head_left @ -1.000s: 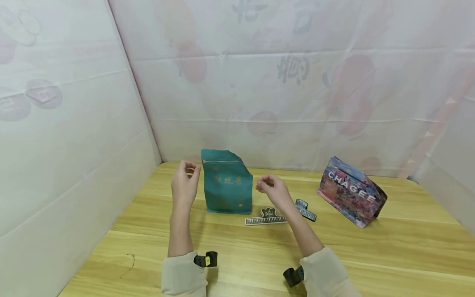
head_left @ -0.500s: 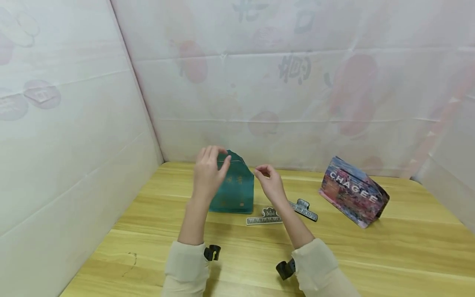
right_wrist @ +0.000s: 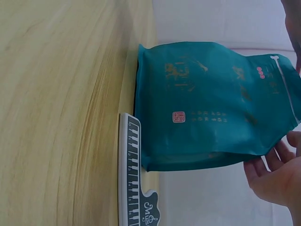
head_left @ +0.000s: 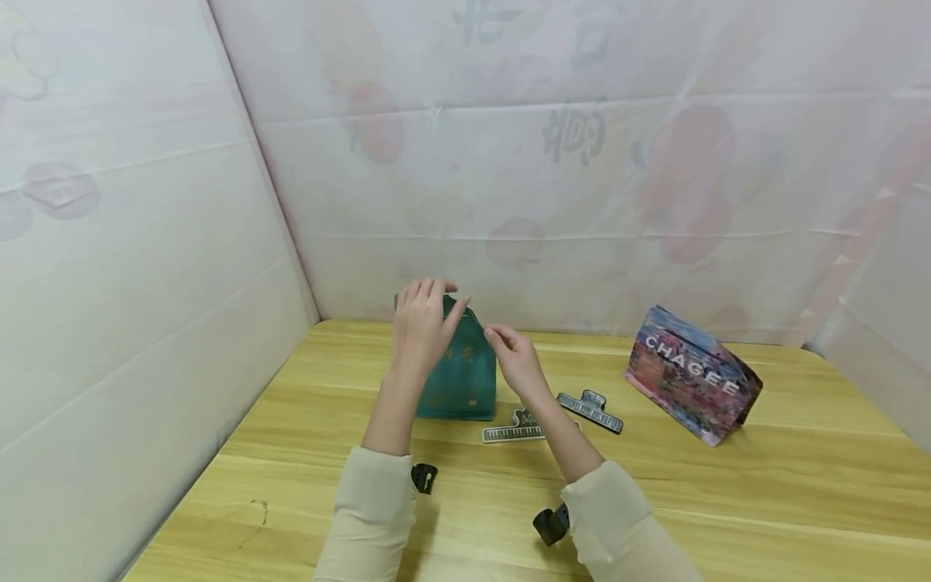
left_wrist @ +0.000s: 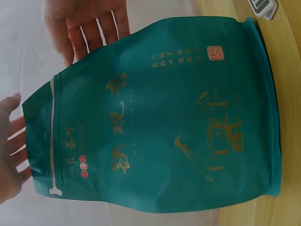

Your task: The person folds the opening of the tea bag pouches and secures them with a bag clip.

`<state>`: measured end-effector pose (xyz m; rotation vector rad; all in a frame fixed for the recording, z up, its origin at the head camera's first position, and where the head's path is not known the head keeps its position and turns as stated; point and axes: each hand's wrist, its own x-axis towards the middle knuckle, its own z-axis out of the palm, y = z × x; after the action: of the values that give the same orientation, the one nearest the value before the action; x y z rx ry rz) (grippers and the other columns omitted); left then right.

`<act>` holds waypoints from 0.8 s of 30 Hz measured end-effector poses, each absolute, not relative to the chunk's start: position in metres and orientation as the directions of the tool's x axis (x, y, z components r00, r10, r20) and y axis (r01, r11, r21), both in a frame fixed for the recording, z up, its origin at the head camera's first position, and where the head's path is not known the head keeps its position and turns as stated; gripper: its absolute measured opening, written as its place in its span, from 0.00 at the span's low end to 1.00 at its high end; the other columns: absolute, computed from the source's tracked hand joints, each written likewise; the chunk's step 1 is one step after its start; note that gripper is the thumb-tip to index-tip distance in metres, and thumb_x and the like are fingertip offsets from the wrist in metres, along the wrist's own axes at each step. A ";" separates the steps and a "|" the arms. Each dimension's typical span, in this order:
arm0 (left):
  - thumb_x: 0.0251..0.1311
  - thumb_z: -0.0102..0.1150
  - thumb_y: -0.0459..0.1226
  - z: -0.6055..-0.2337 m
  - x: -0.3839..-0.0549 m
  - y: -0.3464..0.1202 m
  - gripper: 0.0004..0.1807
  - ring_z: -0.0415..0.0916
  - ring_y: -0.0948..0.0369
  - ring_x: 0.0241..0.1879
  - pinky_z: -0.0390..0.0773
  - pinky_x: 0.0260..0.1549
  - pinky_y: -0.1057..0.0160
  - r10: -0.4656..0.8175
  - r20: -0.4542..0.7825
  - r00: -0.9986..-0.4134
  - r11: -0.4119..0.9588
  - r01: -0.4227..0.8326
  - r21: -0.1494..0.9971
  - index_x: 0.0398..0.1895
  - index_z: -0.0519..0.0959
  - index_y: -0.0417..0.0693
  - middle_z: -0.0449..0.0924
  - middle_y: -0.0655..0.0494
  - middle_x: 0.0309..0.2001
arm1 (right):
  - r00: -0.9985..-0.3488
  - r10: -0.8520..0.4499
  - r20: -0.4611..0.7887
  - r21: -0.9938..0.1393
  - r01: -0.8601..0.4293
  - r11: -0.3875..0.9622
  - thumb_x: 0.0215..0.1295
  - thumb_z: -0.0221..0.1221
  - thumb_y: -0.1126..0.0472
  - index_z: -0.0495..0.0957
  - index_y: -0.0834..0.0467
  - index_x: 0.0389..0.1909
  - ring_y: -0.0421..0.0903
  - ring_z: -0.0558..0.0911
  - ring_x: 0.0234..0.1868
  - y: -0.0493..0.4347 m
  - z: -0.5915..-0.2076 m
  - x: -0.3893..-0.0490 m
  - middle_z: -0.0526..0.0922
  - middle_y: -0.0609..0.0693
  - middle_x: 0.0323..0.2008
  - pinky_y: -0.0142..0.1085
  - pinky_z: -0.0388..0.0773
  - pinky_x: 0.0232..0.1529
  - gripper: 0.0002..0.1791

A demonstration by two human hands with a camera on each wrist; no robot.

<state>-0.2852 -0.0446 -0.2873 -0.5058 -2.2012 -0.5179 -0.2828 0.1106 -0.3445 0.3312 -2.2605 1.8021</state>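
Note:
A teal stand-up tea pouch (head_left: 461, 380) with gold characters stands upright on the table, its top right corner sloping. Over its upper left, my left hand (head_left: 422, 331) covers part of the top. The left wrist view shows that left hand (left_wrist: 8, 150) with its fingers behind the pouch's top edge and its thumb apart in front. My right hand (head_left: 518, 360) is at the sloping right edge. Its extended fingers (right_wrist: 263, 169) reach behind that edge in the right wrist view. A pale zip strip (left_wrist: 52, 136) runs across the pouch below the top.
A white-edged piano-key clip (head_left: 512, 434) lies in front of the pouch, partly behind my right forearm. Right of it is a dark-edged piano-key clip (head_left: 592, 411). A colourful CHAGEE bag (head_left: 691, 376) stands farther right on the wooden table (head_left: 727, 501). Printed cloth (head_left: 451, 194) hangs behind.
My left hand has moved right from beside the pouch to over its top. My right hand has shifted slightly left to the pouch's sloping edge. The pouch stays in place.

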 end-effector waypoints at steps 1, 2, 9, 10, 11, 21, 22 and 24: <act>0.62 0.54 0.48 -0.288 -0.285 -0.044 0.16 0.71 0.53 0.43 0.61 0.54 0.58 0.185 0.765 -0.617 0.842 0.501 0.200 0.39 0.78 0.43 0.78 0.51 0.39 | -0.947 -0.036 0.319 -0.922 -0.319 0.218 0.70 0.49 0.57 0.74 0.67 0.52 0.53 0.72 0.54 0.111 -0.345 -0.283 0.76 0.60 0.50 0.47 0.65 0.55 0.19; 0.63 0.53 0.48 -0.288 -0.285 -0.044 0.17 0.71 0.54 0.43 0.60 0.55 0.58 0.185 0.752 -0.633 0.847 0.490 0.204 0.38 0.78 0.43 0.79 0.51 0.38 | -0.948 -0.039 0.316 -0.923 -0.317 0.217 0.70 0.49 0.57 0.74 0.68 0.52 0.54 0.72 0.54 0.111 -0.345 -0.282 0.76 0.61 0.50 0.47 0.65 0.55 0.19; 0.62 0.53 0.50 -0.290 -0.283 -0.042 0.18 0.70 0.53 0.44 0.52 0.60 0.55 0.166 0.718 -0.677 0.861 0.454 0.230 0.37 0.78 0.44 0.79 0.52 0.37 | -0.948 -0.050 0.313 -0.923 -0.316 0.218 0.71 0.48 0.59 0.72 0.71 0.52 0.57 0.71 0.55 0.110 -0.335 -0.271 0.74 0.64 0.51 0.49 0.64 0.56 0.19; 0.62 0.53 0.51 -0.290 -0.283 -0.042 0.18 0.70 0.53 0.44 0.51 0.61 0.55 0.157 0.710 -0.686 0.862 0.446 0.240 0.38 0.77 0.44 0.79 0.52 0.38 | -0.946 -0.049 0.321 -0.921 -0.324 0.218 0.71 0.48 0.58 0.73 0.70 0.53 0.56 0.71 0.55 0.110 -0.339 -0.275 0.74 0.63 0.52 0.48 0.64 0.56 0.20; 0.62 0.53 0.51 -0.289 -0.283 -0.042 0.19 0.70 0.53 0.45 0.49 0.62 0.55 0.148 0.700 -0.698 0.866 0.434 0.249 0.39 0.77 0.44 0.79 0.51 0.39 | -0.945 -0.046 0.324 -0.920 -0.326 0.216 0.71 0.48 0.57 0.73 0.69 0.52 0.56 0.71 0.55 0.111 -0.343 -0.279 0.75 0.62 0.52 0.48 0.64 0.56 0.20; 0.61 0.55 0.49 -0.287 -0.275 -0.048 0.20 0.68 0.52 0.49 0.46 0.63 0.57 0.151 0.636 -0.756 0.870 0.407 0.278 0.45 0.75 0.42 0.77 0.50 0.44 | -0.947 -0.029 0.321 -0.932 -0.321 0.167 0.70 0.50 0.56 0.76 0.66 0.50 0.51 0.73 0.52 0.111 -0.350 -0.283 0.77 0.58 0.48 0.45 0.66 0.54 0.18; 0.61 0.55 0.48 -0.287 -0.275 -0.048 0.20 0.68 0.52 0.49 0.46 0.63 0.57 0.154 0.637 -0.755 0.870 0.409 0.275 0.46 0.75 0.42 0.77 0.50 0.44 | -0.946 -0.029 0.322 -0.932 -0.322 0.165 0.69 0.50 0.56 0.76 0.66 0.49 0.51 0.73 0.52 0.111 -0.351 -0.283 0.77 0.58 0.48 0.46 0.66 0.54 0.18; 0.61 0.55 0.48 -0.288 -0.275 -0.049 0.19 0.68 0.53 0.49 0.48 0.62 0.57 0.157 0.646 -0.747 0.871 0.413 0.266 0.46 0.75 0.42 0.77 0.50 0.45 | -0.946 -0.028 0.322 -0.933 -0.323 0.161 0.69 0.51 0.56 0.76 0.66 0.49 0.51 0.74 0.51 0.110 -0.351 -0.283 0.77 0.58 0.48 0.46 0.66 0.54 0.18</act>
<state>-0.2746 -0.0485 -0.2879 -0.4109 -2.4004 -0.5271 -0.2834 0.1104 -0.3506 0.3407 -2.2061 1.8664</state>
